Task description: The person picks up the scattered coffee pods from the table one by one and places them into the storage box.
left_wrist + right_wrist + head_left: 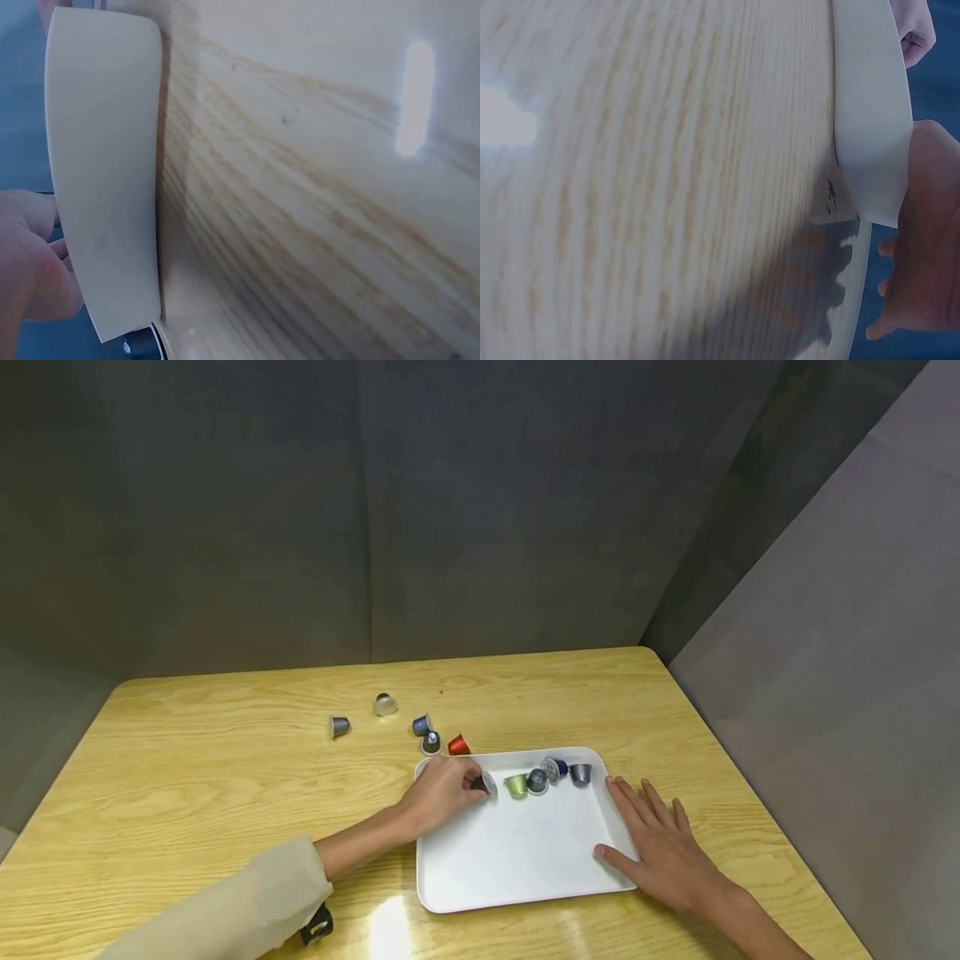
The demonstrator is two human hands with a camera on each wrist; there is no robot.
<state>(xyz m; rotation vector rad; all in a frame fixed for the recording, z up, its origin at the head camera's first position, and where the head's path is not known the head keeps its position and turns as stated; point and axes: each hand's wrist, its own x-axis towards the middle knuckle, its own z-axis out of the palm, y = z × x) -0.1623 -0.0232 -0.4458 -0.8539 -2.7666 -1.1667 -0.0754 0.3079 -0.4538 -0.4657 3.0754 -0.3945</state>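
Observation:
My left hand (442,793) reaches over the left rim of a white tray (517,860) and pinches a dark coffee capsule (487,784) with a pale lid. To its right, along the tray's far side, lie a light green capsule (517,787), a dark grey one (537,781), a purple one with its lid showing (555,769) and a grey-blue one (581,775). My right hand (660,852) rests against the tray's right rim, fingers spread and straight. In the wrist views the tray wall hides part of the left hand (34,259) and borders the right hand (930,240).
Beyond the tray's far left corner are a red capsule (458,745), a black one (431,743) and a blue one (422,725). Farther left lie a whitish capsule (386,705) and a grey one (340,727). Dark cloth walls (480,527) stand behind the wooden table (225,777).

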